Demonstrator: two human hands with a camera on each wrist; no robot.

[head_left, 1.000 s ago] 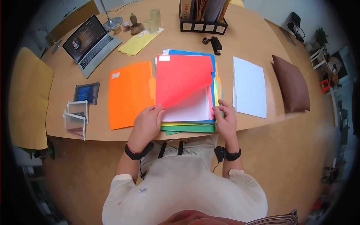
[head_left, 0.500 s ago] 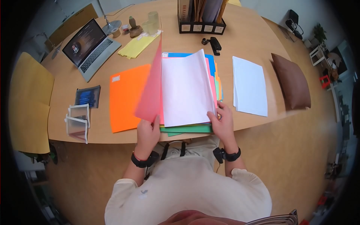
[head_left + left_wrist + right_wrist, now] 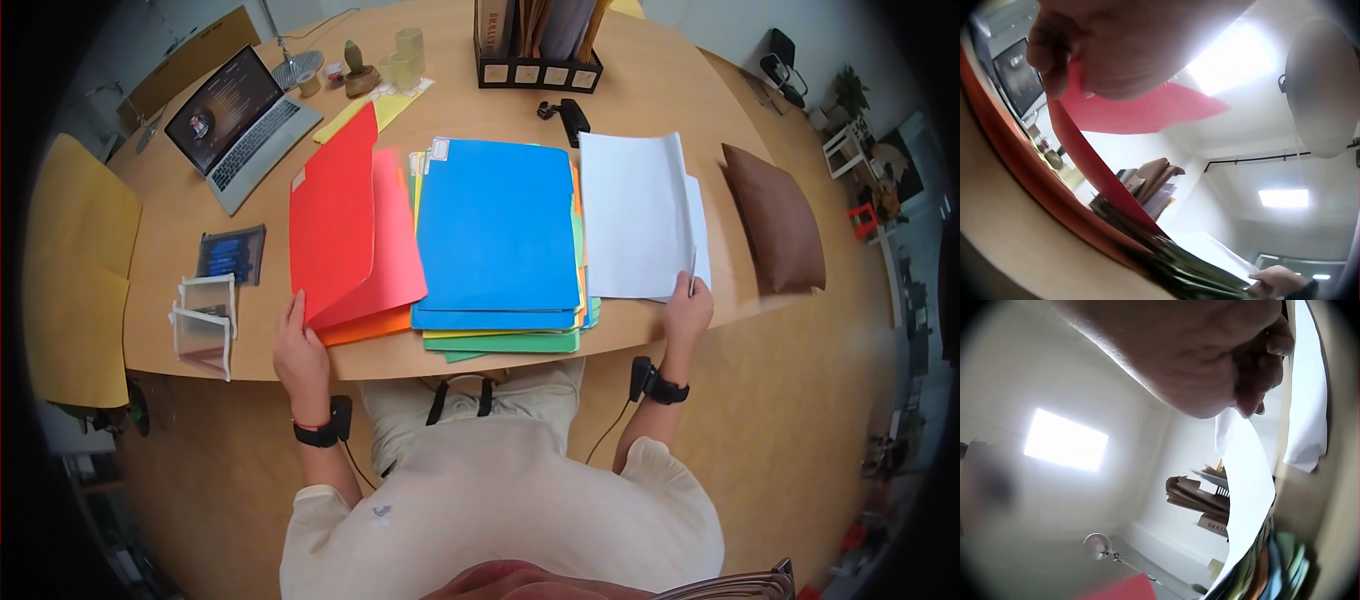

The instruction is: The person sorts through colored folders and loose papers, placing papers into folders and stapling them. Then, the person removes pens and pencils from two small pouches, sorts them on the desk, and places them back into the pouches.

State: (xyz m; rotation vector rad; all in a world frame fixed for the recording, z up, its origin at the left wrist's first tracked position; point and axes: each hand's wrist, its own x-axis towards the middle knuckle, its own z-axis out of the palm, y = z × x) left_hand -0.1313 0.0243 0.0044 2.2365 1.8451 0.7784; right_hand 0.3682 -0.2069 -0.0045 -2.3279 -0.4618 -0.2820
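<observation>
My left hand (image 3: 301, 355) pinches the near left corner of a red folder (image 3: 335, 215), which is partly open and lies over an orange folder (image 3: 372, 326). In the left wrist view the folder's red cover (image 3: 1129, 112) hangs raised from my fingers. On the right, my right hand (image 3: 688, 307) grips the near right corner of white sheets (image 3: 632, 215), above a stack of white paper (image 3: 698, 235). The right wrist view shows those sheets bending below my curled fingers. Between the hands, a blue folder (image 3: 497, 225) tops a stack of coloured folders (image 3: 500, 342).
A laptop (image 3: 243, 130), a pen pouch (image 3: 232, 254) and mesh pouches (image 3: 203, 330) sit at the left. Behind the stack are a stapler (image 3: 574, 120) and a black file box (image 3: 540, 74). A brown cushion (image 3: 775, 215) lies at the right edge.
The red folder has gone from the stack to the left, over the orange one. The white sheets have come out of it and moved right with my right hand. The blue folder is uncovered.
</observation>
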